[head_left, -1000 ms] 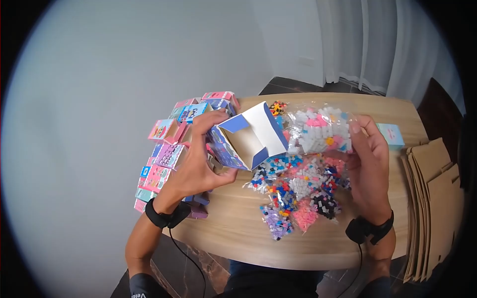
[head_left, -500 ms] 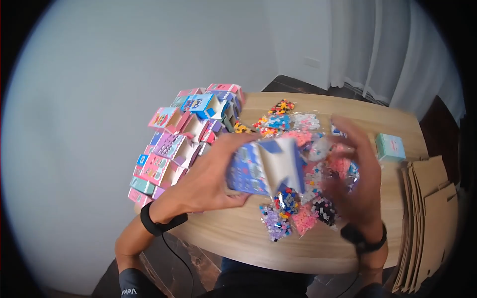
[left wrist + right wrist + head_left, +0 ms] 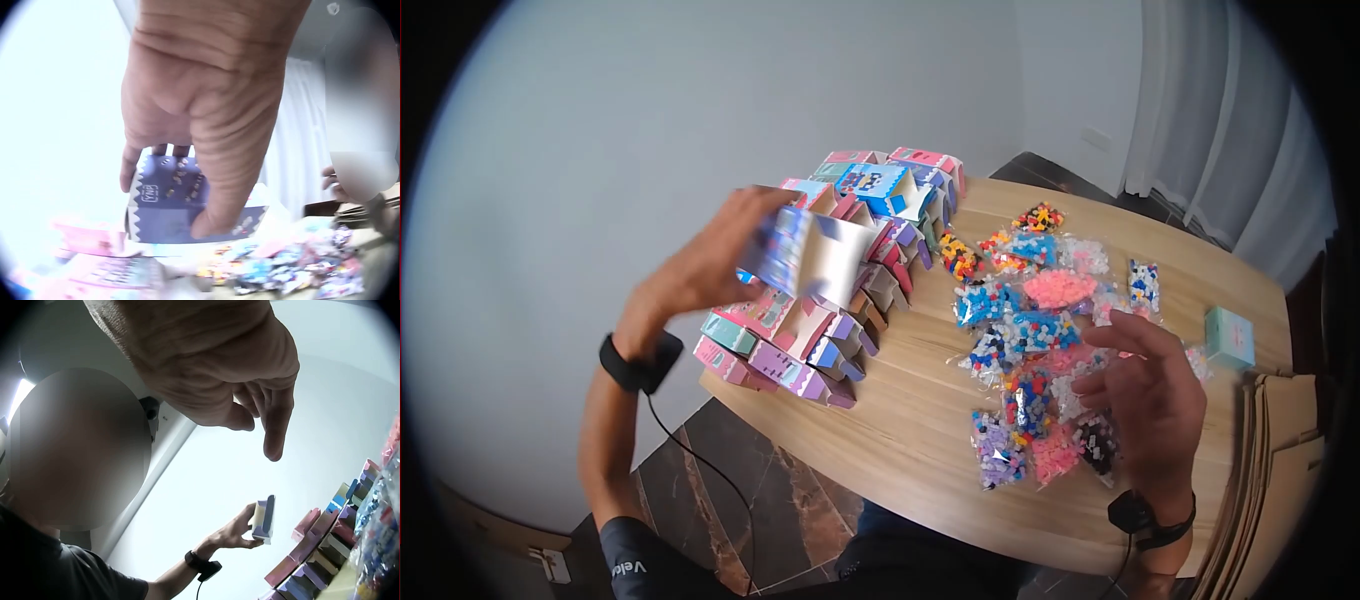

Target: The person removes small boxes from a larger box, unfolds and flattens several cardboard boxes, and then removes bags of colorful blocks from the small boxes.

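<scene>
My left hand (image 3: 710, 255) grips a small blue and white carton (image 3: 808, 256) and holds it in the air above the stack of small colourful cartons (image 3: 840, 290) at the table's left edge. In the left wrist view the fingers (image 3: 222, 187) wrap round the blue carton (image 3: 169, 200). The right wrist view shows the same carton (image 3: 264, 519) far off in that hand. My right hand (image 3: 1145, 385) hovers with loose fingers, holding nothing, over the clear bags of coloured beads (image 3: 1040, 330) spread on the wooden table (image 3: 900, 430).
A mint green box (image 3: 1230, 335) stands at the table's right side. Flat brown cardboard sheets (image 3: 1275, 480) are stacked beyond the right edge. White curtains (image 3: 1230, 120) hang at the back right. A dark tiled floor lies below the table.
The left hand has carried the blue carton from in front of me up and left over the carton stack. The right hand let go of a bead bag and now hangs free.
</scene>
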Action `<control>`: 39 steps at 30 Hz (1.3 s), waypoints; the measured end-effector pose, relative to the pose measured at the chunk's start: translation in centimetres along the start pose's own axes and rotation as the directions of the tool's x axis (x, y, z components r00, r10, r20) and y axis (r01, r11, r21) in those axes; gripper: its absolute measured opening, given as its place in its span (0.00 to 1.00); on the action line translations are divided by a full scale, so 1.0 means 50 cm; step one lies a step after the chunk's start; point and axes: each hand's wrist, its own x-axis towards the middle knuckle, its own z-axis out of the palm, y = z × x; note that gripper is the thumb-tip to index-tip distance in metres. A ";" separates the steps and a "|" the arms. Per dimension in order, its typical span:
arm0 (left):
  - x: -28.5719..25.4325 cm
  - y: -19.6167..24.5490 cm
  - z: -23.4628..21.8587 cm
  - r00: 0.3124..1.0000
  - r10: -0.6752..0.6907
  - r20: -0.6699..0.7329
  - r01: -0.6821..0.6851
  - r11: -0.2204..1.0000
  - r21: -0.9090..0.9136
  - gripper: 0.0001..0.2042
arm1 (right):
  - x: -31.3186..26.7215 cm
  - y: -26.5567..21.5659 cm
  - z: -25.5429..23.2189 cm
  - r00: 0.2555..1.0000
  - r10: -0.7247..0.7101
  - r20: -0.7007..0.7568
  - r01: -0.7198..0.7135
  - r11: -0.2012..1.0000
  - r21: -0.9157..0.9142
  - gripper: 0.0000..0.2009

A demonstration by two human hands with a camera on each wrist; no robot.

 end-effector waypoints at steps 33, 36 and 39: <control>-0.077 -0.077 0.052 0.969 -0.239 -0.066 0.248 0.938 0.241 0.51 | 0.011 -0.005 -0.031 0.993 0.015 -0.119 -0.023 0.998 -0.064 0.12; -0.098 -0.103 0.085 0.892 -0.446 0.075 0.450 0.891 -0.058 0.58 | 0.014 -0.003 -0.019 0.997 0.014 -0.082 -0.019 0.998 -0.053 0.12; -0.082 -0.136 0.109 0.906 -0.423 0.017 0.419 0.890 -0.182 0.56 | 0.012 -0.002 -0.027 0.991 -0.057 -0.122 0.047 0.996 -0.078 0.12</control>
